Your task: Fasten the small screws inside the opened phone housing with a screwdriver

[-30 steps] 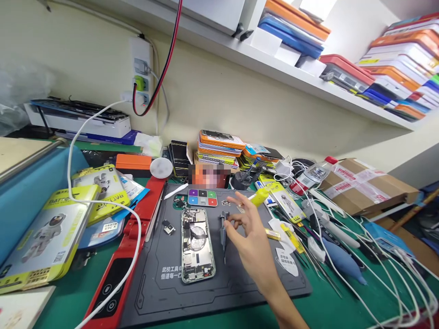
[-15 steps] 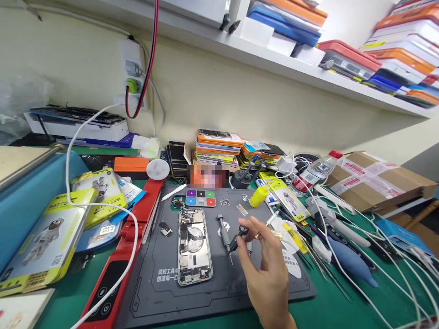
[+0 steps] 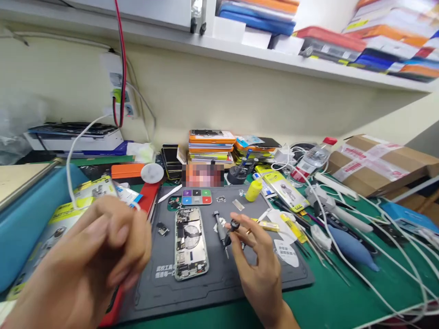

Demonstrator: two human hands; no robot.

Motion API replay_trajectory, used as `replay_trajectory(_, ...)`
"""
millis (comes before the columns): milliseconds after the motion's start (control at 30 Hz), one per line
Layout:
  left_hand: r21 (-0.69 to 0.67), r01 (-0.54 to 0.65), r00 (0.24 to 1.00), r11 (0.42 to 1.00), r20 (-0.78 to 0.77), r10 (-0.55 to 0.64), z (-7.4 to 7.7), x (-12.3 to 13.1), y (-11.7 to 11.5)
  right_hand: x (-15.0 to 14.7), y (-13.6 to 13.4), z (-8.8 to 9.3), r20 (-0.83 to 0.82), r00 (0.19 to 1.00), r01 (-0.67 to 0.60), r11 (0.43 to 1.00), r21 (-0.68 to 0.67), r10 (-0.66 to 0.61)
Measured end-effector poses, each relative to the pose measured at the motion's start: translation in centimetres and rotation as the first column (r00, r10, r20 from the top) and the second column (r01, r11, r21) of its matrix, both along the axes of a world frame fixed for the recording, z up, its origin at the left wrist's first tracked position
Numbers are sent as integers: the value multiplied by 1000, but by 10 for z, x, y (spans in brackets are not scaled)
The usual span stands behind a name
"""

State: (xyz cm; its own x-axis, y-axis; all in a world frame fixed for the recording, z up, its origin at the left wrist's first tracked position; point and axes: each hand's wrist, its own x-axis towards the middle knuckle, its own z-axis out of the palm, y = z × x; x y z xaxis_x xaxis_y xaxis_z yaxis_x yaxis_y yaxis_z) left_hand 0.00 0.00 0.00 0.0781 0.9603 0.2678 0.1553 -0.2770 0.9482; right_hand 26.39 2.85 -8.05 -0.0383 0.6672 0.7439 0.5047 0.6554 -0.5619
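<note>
An opened phone (image 3: 190,241), its insides showing, lies flat on a dark grey work mat (image 3: 219,288). To its right, my right hand (image 3: 255,262) pinches a small dark screwdriver (image 3: 230,230) between thumb and fingers, tip pointing down-left above the mat. A second grey screwdriver (image 3: 218,224) lies on the mat beside it. My left hand (image 3: 85,265) is raised close to the camera at the lower left, blurred, fingers curled, with nothing visible in it. It hides part of the red device and the mat's left edge.
A colour-keyed screw tray (image 3: 196,197) and small loose parts sit at the mat's top. Tweezers, a blue blower (image 3: 353,249), white cables (image 3: 377,274) and a water bottle (image 3: 313,160) crowd the right. Yellow battery boxes (image 3: 65,210) lie left; stacked phone cases (image 3: 211,146) stand behind.
My right hand picked up the dark screwdriver and drew it nearer to the phone. My left hand rose into view at the lower left. The camera tilted down and left.
</note>
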Motion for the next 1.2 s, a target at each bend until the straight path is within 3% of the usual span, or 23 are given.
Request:
replay_trajectory(33, 39, -71, 992, 997, 103, 66, 6, -3, 9, 0, 0, 0, -1, 1000, -6, 1000, 1, 6)
replay_trajectory(67, 36, -114, 988, 993, 104, 110, 9, -5, 16, -1, 0, -1, -7, 1000, -8, 1000, -4, 8)
replay_trajectory(133, 87, -172, 975, 981, -127, 182, 5, -9, 27, -1, -1, -2, -23, 1000, -9, 1000, -12, 9)
replay_trajectory(167, 154, -193, 927, 969, -296, 231, -1, -10, 31, -1, -2, -2, -32, 999, -8, 1000, -13, 8)
replay_trajectory(233, 351, -132, 723, 927, -606, 333, -17, -11, 33, 0, -2, -1, -47, 999, -7, 1000, -23, 6)
replay_trajectory(300, 522, 30, 514, 852, -739, 435, -33, -9, 31, -1, -2, 1, -57, 998, 5, 999, -51, -7)
replay_trajectory(333, 546, 89, 450, 833, -768, 455, -39, -7, 30, -1, -2, 2, -62, 998, 12, 997, -75, -17)
replay_trajectory(400, 513, 130, 391, 849, -813, 431, -47, -3, 28, -2, 0, 4, -72, 997, 24, 992, -121, -33)
replay_trajectory(500, 438, 112, 360, 892, -854, 375, -53, -2, 31, -3, 1, 5, -103, 993, 41, 983, -178, -60)
replay_trajectory(733, 434, 118, 376, 893, -852, 365, -71, -18, 38, 4, 12, 19, -243, 959, 61, 944, -325, -145)
replay_trajectory(967, 419, 117, 421, 901, -842, 337, -83, -22, 39, 15, 38, 17, 135, 983, 172, 876, -450, -123)
replay_trajectory(1200, 371, 127, 406, 920, -866, 293, -78, -19, 39, 5, 48, 16, 426, 897, 315, 845, -433, -116)
